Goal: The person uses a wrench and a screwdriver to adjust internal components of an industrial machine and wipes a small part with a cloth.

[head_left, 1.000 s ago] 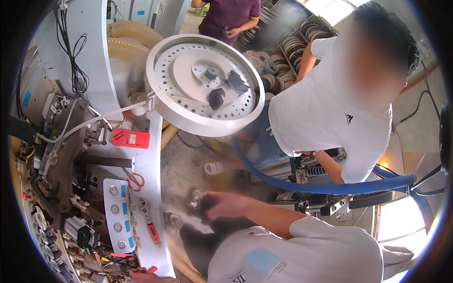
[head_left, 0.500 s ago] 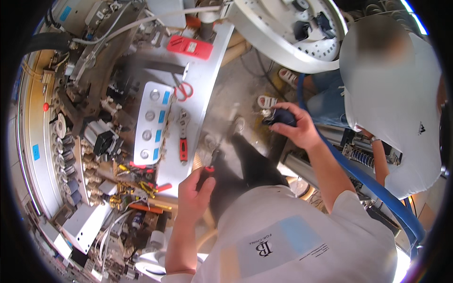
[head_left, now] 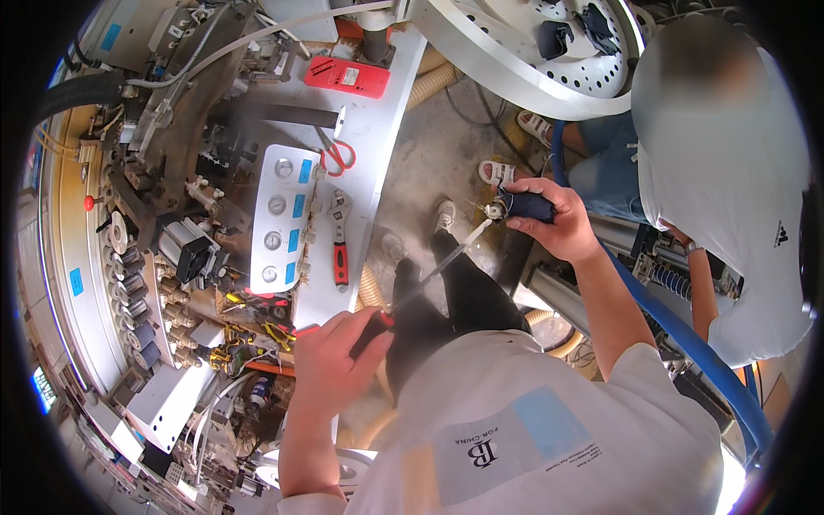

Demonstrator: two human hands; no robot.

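My left hand (head_left: 336, 365) is closed around the red-and-black handle of a screwdriver (head_left: 440, 269). Its long shaft slants up and right, the tip at or close to the part in my other hand; contact cannot be made out. My right hand (head_left: 562, 225) grips a dark, rounded part (head_left: 525, 206) that has a pale metal end and thin strands sticking out. Fingers and thumb wrap its body, hiding some of it. Both hands are above the floor, in front of my legs.
On the white bench at left lie an adjustable wrench (head_left: 341, 249), scissors (head_left: 337, 157) and a red flat case (head_left: 348, 77), beside a gauge panel (head_left: 279, 219). A co-worker (head_left: 721, 172) stands at right behind a thick blue hose (head_left: 687, 330). A large white round machine part (head_left: 524, 86) overhangs the top.
The screwdriver, blurred before, has come up so its tip reaches the dark part. My right hand has shifted slightly right and down.
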